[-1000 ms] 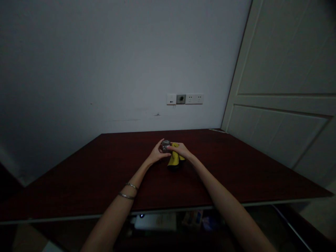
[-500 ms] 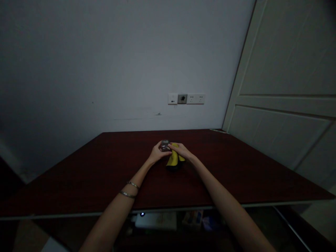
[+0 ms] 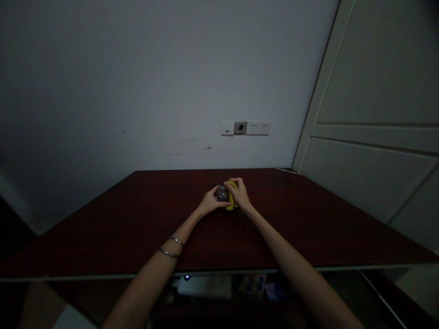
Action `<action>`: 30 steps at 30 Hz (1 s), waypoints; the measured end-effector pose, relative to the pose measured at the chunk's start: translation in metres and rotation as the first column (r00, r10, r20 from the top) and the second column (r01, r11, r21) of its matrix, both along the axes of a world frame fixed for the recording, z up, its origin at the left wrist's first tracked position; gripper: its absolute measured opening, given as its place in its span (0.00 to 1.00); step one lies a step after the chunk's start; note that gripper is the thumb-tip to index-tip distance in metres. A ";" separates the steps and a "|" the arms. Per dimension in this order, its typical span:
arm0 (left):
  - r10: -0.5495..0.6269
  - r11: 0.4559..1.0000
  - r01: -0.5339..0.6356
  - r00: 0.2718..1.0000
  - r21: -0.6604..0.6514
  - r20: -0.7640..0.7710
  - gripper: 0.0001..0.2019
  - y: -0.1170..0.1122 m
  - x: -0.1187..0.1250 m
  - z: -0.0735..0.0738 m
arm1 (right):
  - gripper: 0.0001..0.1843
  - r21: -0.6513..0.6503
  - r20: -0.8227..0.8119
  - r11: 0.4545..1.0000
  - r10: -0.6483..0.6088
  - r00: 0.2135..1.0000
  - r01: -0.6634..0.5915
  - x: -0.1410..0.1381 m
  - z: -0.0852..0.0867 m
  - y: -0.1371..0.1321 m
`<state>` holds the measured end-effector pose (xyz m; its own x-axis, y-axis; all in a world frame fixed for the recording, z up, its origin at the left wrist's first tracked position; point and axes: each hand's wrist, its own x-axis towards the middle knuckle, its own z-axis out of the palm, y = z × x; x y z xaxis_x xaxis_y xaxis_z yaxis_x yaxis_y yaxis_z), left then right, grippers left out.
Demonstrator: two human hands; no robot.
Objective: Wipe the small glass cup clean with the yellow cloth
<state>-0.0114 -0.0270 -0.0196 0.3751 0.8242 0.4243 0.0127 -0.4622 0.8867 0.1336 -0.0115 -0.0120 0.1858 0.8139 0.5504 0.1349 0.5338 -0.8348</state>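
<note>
My left hand (image 3: 210, 203) is closed around a small, clear, glass-like block-shaped object (image 3: 222, 193); thumb and fingers grip it from the left side. Its exact kind is too dim and small to make out. In my right hand (image 3: 241, 193) is a yellow cloth (image 3: 231, 201), bunched up and pressed against the right side of the clear object. Part of the cloth is hidden behind the right fingers. Both hands are just above the dark red tabletop (image 3: 164, 214), near its middle.
Behind the table is a pale wall with a row of sockets (image 3: 258, 128). A white panelled door (image 3: 373, 109) stands at the right. Below the table's front edge, an open space holds a white flat item (image 3: 206, 287) and dim packages (image 3: 253, 285).
My right hand has turned more upright and drawn the cloth up against the clear object's right side; less cloth hangs down. My left hand and the object have shifted slightly right.
</note>
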 end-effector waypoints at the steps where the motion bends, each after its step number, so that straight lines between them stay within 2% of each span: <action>1: 0.011 1.000 -0.011 1.000 0.006 0.001 0.35 0.000 0.000 -0.001 | 0.21 0.005 0.023 1.000 0.024 0.999 -0.024 -0.002 0.000 -0.002; 7: 0.075 0.997 -0.076 0.996 0.027 0.045 0.37 0.009 -0.001 -0.006 | 0.20 0.055 0.127 0.986 0.152 0.980 -0.160 -0.003 0.003 -0.003; 13: 0.095 0.995 -0.096 0.993 0.011 0.071 0.33 0.008 -0.002 -0.004 | 0.24 -0.003 0.154 0.963 0.267 0.951 -0.270 -0.003 0.002 -0.002; 15: 0.100 0.995 -0.101 0.993 0.004 0.069 0.33 0.007 -0.003 -0.002 | 0.24 0.010 0.193 0.968 0.242 0.951 -0.249 -0.004 0.001 -0.004; 19: 0.109 0.993 -0.111 0.991 0.030 0.082 0.33 0.007 -0.003 -0.001 | 0.26 0.052 0.199 0.991 0.109 0.974 -0.121 -0.005 -0.003 -0.005; 23: 0.095 0.994 -0.098 0.992 0.046 0.078 0.33 0.008 -0.003 -0.002 | 0.21 0.096 0.196 0.993 0.046 0.979 -0.066 -0.004 -0.003 -0.003; 26: 0.093 0.995 -0.096 0.992 0.036 0.080 0.33 0.008 -0.003 -0.002 | 0.18 0.139 0.177 0.988 0.049 0.983 -0.074 -0.003 -0.002 -0.002; 30: 0.113 0.993 -0.115 0.992 0.036 0.055 0.35 0.011 -0.005 -0.005 | 0.17 0.193 0.163 0.971 0.112 0.980 -0.143 -0.003 0.002 -0.009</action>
<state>-0.0161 -0.0160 -0.0247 0.2556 0.8427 0.4738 0.0210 -0.4948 0.8688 0.1301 -0.0204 -0.0098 -0.0094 0.6938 0.7201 0.1699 0.7108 -0.6826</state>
